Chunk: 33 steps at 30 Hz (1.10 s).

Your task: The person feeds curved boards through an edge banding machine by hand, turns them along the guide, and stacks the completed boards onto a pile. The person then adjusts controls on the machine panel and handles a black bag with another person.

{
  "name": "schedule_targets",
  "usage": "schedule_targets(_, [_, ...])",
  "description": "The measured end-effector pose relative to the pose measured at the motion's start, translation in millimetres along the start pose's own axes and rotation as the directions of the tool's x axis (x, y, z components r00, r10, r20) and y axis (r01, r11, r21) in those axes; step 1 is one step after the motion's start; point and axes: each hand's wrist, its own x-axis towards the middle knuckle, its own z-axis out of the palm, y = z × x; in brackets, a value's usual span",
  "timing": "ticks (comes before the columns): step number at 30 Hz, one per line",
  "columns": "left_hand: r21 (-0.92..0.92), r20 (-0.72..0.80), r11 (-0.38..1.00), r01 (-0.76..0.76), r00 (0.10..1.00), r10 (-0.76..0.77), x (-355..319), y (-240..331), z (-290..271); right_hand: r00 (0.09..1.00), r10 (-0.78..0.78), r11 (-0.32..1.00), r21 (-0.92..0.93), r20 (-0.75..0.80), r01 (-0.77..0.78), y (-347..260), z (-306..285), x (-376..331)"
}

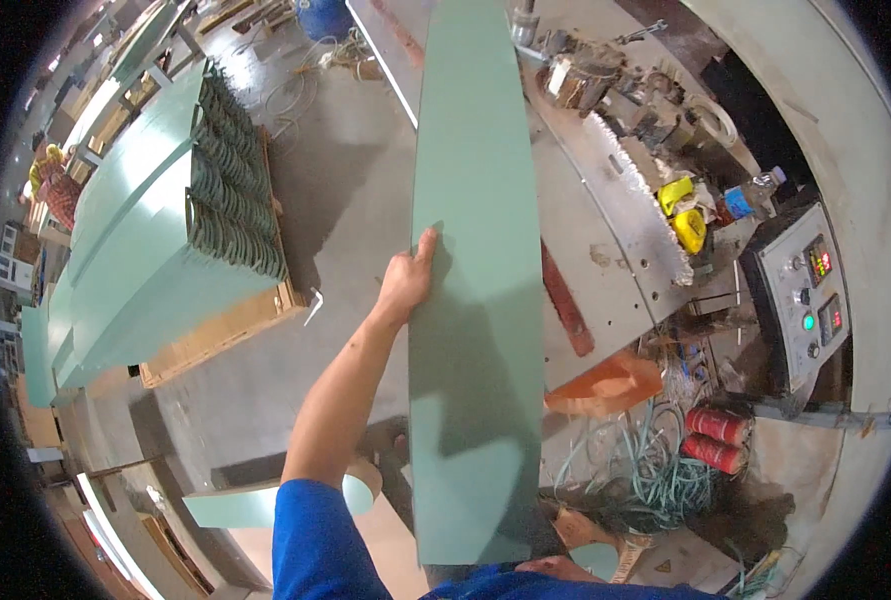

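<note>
At six o'clock, the near end of the long green panel (477, 250) is reaching close to the person's body, and its length is running up through the middle of the view to twelve o'clock. At five o'clock the right hand (562, 568) is showing only partly by that end; I cannot tell whether it is gripping. Just left of centre, toward ten, the left hand (408, 283) is clasping the panel's left edge, one digit lying on the top face, the others hiding below.

At half past seven a rounded green piece (235, 508) is lying apart. Between four and five a tangle of strips (665, 480) is spreading beside two red cylinders (717, 440). At three a control box (800, 290) is glowing, and between two and three a yellow tape measure (687, 230) is sitting near a bottle (755, 192). Toward ten a stack (145, 220) of similar panels is resting on wood, with a co-worker (57, 185) standing beyond.

Work on this panel seems to be going on, hands being at it; whether its edges are needing more, I cannot tell. Whether the stacked ones are finished or waiting is not showing either.
</note>
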Motion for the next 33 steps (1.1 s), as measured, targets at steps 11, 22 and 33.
schedule_targets(11, [0.077,-0.021,0.990,-0.115,0.993,0.117,59,26,22,0.878,-0.120,0.713,0.575,-0.463,0.400,-28,43,44])
schedule_targets(22, [0.071,-0.017,0.982,-0.174,0.984,0.176,112,60,13,0.182,-0.083,0.571,0.102,-0.980,0.814,-126,53,49])
schedule_targets(33, [0.415,0.793,-0.271,-0.868,0.200,0.576,271,156,-81,0.039,0.136,0.579,0.111,-0.990,0.807,-9,-80,145])
